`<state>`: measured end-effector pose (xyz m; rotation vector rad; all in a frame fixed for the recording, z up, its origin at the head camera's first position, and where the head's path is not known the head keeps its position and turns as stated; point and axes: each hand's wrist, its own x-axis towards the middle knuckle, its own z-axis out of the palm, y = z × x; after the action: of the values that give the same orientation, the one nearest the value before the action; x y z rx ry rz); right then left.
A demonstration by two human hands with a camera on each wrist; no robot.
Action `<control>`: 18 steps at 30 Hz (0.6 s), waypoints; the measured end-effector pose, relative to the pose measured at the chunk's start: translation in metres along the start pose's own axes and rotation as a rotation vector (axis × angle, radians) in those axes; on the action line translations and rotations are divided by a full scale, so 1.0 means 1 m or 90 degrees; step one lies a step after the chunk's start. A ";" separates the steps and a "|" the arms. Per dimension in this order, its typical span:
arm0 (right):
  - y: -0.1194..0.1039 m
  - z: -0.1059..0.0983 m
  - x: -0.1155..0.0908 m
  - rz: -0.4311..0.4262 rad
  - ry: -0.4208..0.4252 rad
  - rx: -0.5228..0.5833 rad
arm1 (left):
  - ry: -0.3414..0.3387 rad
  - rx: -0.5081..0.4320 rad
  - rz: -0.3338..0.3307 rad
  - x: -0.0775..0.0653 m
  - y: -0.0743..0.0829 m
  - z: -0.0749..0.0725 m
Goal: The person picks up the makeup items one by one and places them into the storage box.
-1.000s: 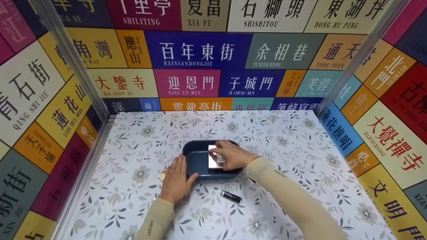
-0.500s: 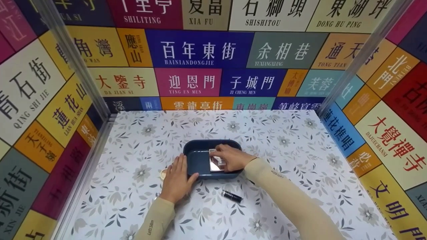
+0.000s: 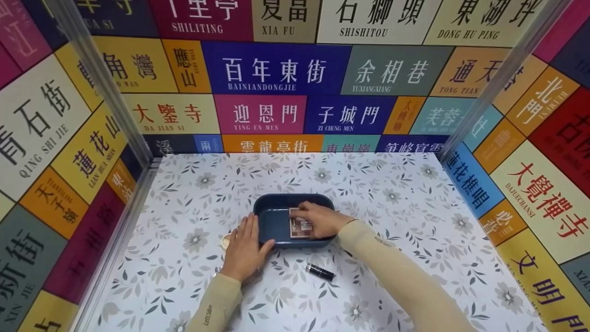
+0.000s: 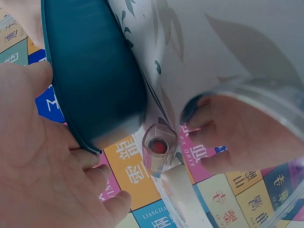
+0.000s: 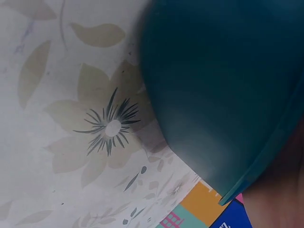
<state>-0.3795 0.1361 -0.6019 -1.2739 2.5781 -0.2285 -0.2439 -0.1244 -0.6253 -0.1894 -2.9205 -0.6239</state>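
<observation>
A dark blue rectangular tub [image 3: 272,221] stands on the table. Inside its right half my right hand [image 3: 320,220] pinches a flat rectangular palette [image 3: 297,226] with pinkish-brown squares, likely an eyeshadow palette. Whether it touches the bottom is hidden. My left hand [image 3: 244,253] rests against the tub's left end, fingers fairly straight and thumb at the near corner. In the left wrist view that hand [image 4: 47,156] lies along the rim of the tub [image 4: 95,71]. The right wrist view has the tub's outer wall [image 5: 213,85] close up; the palette is out of sight there.
A black tube [image 3: 320,271], like a lipstick, lies in front of the tub. Partly behind my left hand is a round cream item [image 3: 225,241]. The left wrist view also has a small clear pinkish container [image 4: 159,145] with a red centre and a mirror-like surface [image 4: 251,137].
My right hand has moved slightly toward the tub's near side with the palette. The palette's face goes from mirror-bright to visible pinkish-brown squares. My left hand stays in place.
</observation>
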 end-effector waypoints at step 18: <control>-0.001 0.003 -0.001 0.031 -0.024 0.003 | 0.003 0.010 0.007 0.000 -0.001 0.000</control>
<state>-0.3778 0.1363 -0.6041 -1.2007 2.5728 -0.1988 -0.2441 -0.1259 -0.6254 -0.2015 -2.9169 -0.5979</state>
